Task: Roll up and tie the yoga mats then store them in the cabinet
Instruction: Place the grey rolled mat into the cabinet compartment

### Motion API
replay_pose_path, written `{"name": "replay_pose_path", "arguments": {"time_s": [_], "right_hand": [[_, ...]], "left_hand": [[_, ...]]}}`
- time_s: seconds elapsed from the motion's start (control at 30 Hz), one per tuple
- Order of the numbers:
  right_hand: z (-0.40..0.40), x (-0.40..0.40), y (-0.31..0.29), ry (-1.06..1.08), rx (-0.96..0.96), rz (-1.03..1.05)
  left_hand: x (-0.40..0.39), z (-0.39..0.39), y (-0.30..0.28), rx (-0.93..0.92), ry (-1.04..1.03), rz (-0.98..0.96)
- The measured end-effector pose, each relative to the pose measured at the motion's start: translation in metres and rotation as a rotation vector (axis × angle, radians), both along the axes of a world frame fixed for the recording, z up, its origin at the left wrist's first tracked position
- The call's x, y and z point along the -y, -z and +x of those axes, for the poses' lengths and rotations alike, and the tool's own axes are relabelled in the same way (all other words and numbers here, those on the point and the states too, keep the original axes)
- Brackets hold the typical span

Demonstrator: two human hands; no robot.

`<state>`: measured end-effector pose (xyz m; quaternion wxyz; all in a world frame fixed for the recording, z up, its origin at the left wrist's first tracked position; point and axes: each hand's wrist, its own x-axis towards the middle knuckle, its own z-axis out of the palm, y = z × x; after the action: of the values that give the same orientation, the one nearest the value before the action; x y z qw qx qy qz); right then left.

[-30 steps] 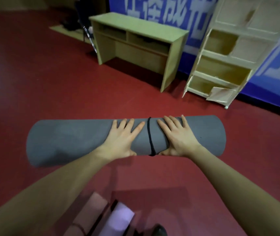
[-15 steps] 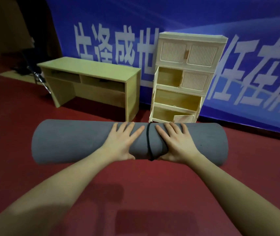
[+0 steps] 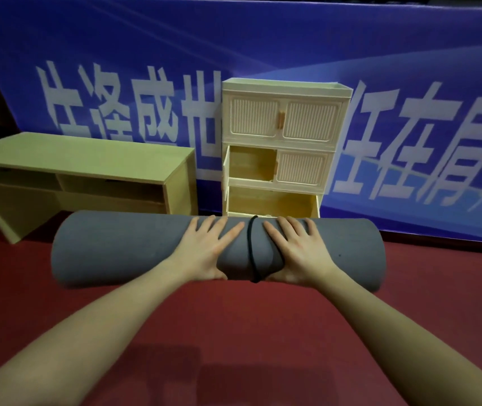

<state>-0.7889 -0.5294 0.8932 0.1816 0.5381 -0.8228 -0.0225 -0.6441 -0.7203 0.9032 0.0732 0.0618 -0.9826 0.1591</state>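
Observation:
A grey yoga mat point(image 3: 122, 247) is rolled up and lies crosswise in front of me, held above the red floor. A black cord point(image 3: 252, 253) is tied round its middle. My left hand point(image 3: 204, 253) grips the roll just left of the cord, fingers spread over the top and thumb under. My right hand point(image 3: 298, 253) grips it the same way just right of the cord. Straight behind the mat stands the cream cabinet point(image 3: 283, 118). Its top doors are shut, the middle left compartment and the lower compartment stand open, and its bottom is hidden by the mat.
A light wooden desk point(image 3: 81, 159) stands left of the cabinet, its right side close to it. A blue banner point(image 3: 409, 68) with white characters covers the wall behind. Red floor point(image 3: 234, 332) stretches between me and the furniture.
The mat has come up off the floor in both hands. My view has lifted and turned, so the cabinet now stands straight ahead and looks nearer.

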Motion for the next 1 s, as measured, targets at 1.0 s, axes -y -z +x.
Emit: {"name": "replay_pose_path", "arguments": {"time_s": [1.0], "right_hand": [[-0.539, 0.149, 0.02, 0.342, 0.1, -0.134]], "left_hand": [[0.193, -0.615, 0.004, -0.065, 0.463, -0.102]]}}
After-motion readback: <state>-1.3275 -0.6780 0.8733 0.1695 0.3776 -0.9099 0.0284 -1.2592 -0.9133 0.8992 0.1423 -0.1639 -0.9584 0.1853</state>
